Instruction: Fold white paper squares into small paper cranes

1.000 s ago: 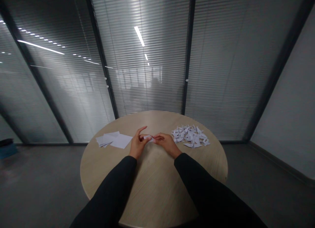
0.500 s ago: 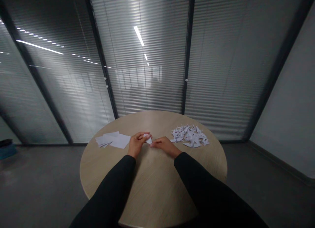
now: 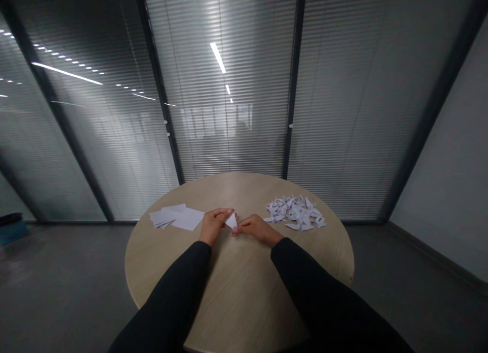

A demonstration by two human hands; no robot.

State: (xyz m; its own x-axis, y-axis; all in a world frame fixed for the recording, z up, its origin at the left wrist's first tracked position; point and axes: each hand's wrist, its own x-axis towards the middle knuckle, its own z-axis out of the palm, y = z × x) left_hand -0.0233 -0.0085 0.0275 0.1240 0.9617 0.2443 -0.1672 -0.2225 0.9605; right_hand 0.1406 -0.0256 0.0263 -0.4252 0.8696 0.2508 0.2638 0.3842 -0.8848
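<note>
A small folded piece of white paper (image 3: 231, 221), roughly triangular, is held between my two hands above the table. My left hand (image 3: 213, 225) pinches its upper left side with thumb and fingers. At its lower right corner, my right hand (image 3: 256, 228) grips it between thumb and fingertips. Flat white paper sheets (image 3: 187, 218) lie overlapping just left of my left hand. To the right of my right hand is a heap of small folded white paper pieces (image 3: 295, 211) with pointed ends.
The round wooden table (image 3: 240, 292) has its far edge close to a glass partition with blinds (image 3: 232, 144). A white wall (image 3: 450, 165) stands at the right. On the floor at far left sits a blue container (image 3: 13, 228) with a dark top.
More of the folded paper's triangular face shows between my hands now. My fingers have shifted slightly on it. The whole view has moved a little.
</note>
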